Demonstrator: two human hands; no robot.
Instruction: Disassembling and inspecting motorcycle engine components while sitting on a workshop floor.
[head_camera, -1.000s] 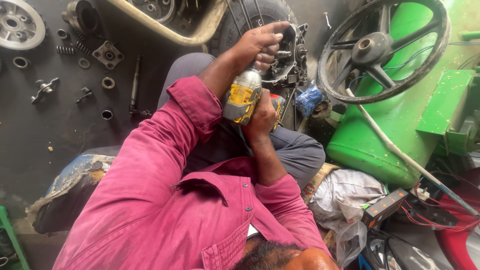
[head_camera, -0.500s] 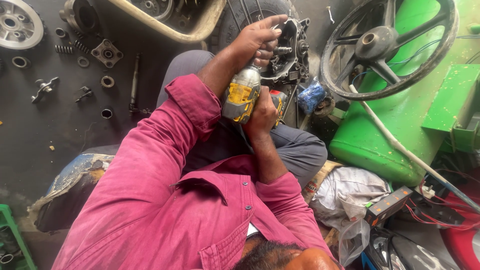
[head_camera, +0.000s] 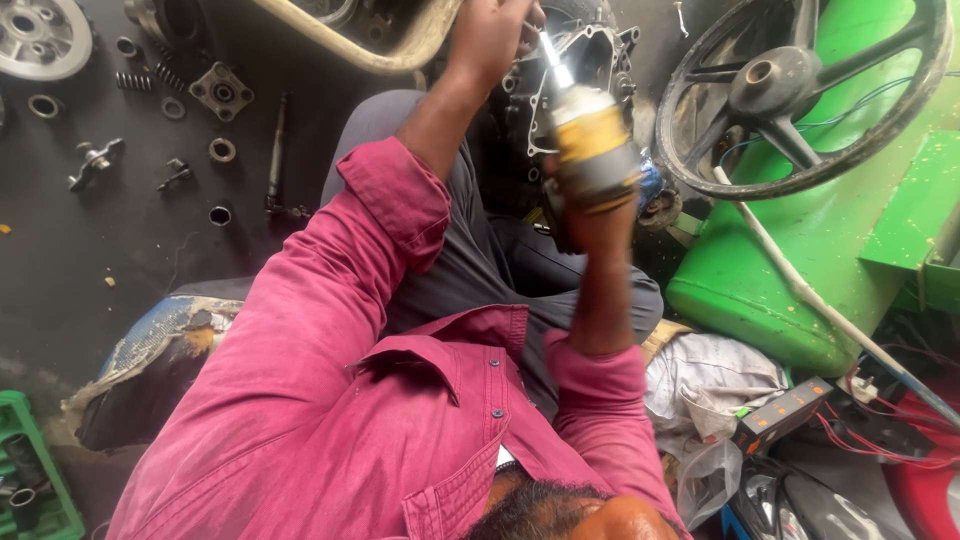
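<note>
The yellow power tool has lifted higher; right hand clamped on it, left hand gripping the metal casing.

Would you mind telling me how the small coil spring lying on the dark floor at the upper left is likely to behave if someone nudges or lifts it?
The coil spring lies on its side, so a nudge would probably roll it across the floor. It looks small and metal, likely light. Its open coils should give slightly when pinched, and may snag neighbouring parts such as the ring.
</note>
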